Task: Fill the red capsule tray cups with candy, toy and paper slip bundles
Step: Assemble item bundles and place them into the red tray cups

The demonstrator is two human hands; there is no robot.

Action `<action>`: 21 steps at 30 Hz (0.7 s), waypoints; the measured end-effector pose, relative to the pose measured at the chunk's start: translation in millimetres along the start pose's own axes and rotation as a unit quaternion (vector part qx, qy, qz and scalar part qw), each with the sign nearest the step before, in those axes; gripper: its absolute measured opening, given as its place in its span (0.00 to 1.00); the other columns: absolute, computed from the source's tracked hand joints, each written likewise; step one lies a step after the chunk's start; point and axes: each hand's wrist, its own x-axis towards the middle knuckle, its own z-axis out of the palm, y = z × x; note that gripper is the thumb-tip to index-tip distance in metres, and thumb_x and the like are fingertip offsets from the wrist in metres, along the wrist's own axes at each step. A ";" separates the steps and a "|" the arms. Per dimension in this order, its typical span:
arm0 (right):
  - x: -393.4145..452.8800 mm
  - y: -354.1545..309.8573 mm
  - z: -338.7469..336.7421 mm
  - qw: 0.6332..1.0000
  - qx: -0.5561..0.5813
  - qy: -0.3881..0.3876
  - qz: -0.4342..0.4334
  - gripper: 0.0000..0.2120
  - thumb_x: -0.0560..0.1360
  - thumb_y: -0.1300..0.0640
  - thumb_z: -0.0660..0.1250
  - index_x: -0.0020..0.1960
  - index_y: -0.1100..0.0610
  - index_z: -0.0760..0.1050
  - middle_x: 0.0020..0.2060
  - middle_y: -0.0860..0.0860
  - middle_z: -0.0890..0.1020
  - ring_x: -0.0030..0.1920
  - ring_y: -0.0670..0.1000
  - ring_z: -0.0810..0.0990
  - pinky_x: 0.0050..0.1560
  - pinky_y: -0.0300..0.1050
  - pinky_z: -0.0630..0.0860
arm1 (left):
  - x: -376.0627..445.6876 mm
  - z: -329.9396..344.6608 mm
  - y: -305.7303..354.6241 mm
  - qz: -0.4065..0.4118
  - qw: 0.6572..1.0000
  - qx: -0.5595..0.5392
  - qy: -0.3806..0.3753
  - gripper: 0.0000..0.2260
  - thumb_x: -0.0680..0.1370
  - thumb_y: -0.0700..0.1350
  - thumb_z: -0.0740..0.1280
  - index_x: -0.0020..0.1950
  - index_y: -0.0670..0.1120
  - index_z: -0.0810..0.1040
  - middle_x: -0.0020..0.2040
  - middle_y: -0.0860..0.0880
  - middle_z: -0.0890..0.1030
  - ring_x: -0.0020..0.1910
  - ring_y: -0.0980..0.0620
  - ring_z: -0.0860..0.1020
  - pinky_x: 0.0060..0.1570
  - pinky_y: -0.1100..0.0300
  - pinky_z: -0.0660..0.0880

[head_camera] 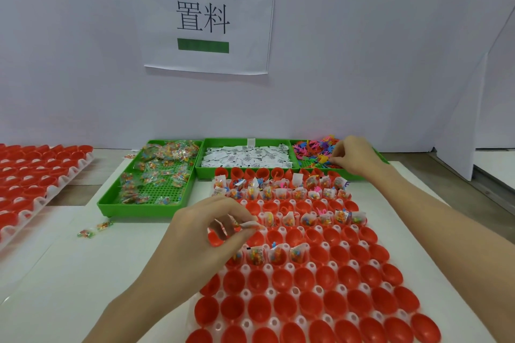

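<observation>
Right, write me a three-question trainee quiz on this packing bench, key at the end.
1. True or false: the right hand reaches into the green tray of paper slips.
2. Multiple choice: the left hand pinches A) a candy bag with a paper slip, B) a red cup, C) nothing.
3. Fill in: two loose candy bags lie on the white sheet, outside the ____ candy tray.

Key: 1 false, it reaches into the toy tray. 2 A, held over the red capsule tray. 3 green.
</observation>
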 end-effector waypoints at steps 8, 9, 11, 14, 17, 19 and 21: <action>-17.6 11.6 -12.8 0.989 0.133 0.061 0.007 0.07 0.77 0.56 0.73 0.49 0.60 0.86 0.47 0.54 0.87 0.46 0.50 0.82 0.53 0.48 0.78 | -1.1 2.1 1.6 -0.007 1.000 -0.008 0.006 0.04 0.75 0.47 0.76 0.45 0.55 0.84 0.44 0.55 0.83 0.43 0.52 0.82 0.40 0.59 0.79; -21.7 11.7 -16.0 0.986 0.154 0.064 0.008 0.07 0.77 0.56 0.73 0.49 0.59 0.86 0.46 0.54 0.87 0.46 0.50 0.82 0.52 0.47 0.78 | -1.5 2.7 1.5 -0.014 1.000 -0.013 0.006 0.04 0.75 0.47 0.76 0.45 0.55 0.84 0.44 0.56 0.84 0.43 0.53 0.82 0.40 0.60 0.79; -34.4 9.0 -22.6 0.975 0.209 0.071 0.014 0.06 0.77 0.54 0.74 0.49 0.57 0.86 0.44 0.51 0.87 0.46 0.50 0.83 0.51 0.47 0.78 | -2.2 3.9 0.7 -0.028 0.999 -0.022 0.001 0.03 0.76 0.47 0.75 0.45 0.55 0.84 0.42 0.56 0.84 0.42 0.52 0.82 0.40 0.58 0.79; -64.4 -3.6 -32.6 0.951 0.300 0.072 0.011 0.05 0.76 0.53 0.75 0.47 0.55 0.86 0.39 0.48 0.87 0.42 0.47 0.84 0.47 0.45 0.80 | -2.5 5.9 -0.2 -0.046 0.998 -0.042 -0.007 0.03 0.76 0.47 0.76 0.47 0.54 0.84 0.41 0.55 0.84 0.41 0.50 0.82 0.42 0.54 0.80; -104.3 -26.0 -40.7 0.925 0.378 0.039 -0.017 0.03 0.75 0.54 0.75 0.46 0.53 0.85 0.38 0.48 0.87 0.41 0.46 0.86 0.42 0.37 0.79 | -2.4 7.3 1.9 -0.067 0.994 -0.082 0.006 0.09 0.74 0.45 0.78 0.50 0.54 0.83 0.38 0.53 0.84 0.38 0.50 0.83 0.42 0.53 0.81; -132.1 -42.2 -41.9 0.914 0.404 0.001 -0.040 0.03 0.76 0.55 0.74 0.46 0.55 0.85 0.39 0.49 0.88 0.41 0.46 0.86 0.41 0.36 0.79 | -1.8 8.1 3.9 -0.083 0.990 -0.112 0.008 0.09 0.72 0.44 0.79 0.49 0.52 0.83 0.37 0.51 0.84 0.37 0.50 0.83 0.42 0.51 0.81; -157.7 -56.5 -38.1 0.901 0.430 -0.029 -0.057 0.04 0.77 0.58 0.74 0.46 0.59 0.83 0.39 0.51 0.88 0.40 0.50 0.87 0.40 0.37 0.80 | -1.3 7.8 5.2 -0.092 0.987 -0.133 0.000 0.07 0.72 0.43 0.79 0.46 0.49 0.83 0.37 0.50 0.85 0.36 0.51 0.84 0.42 0.48 0.81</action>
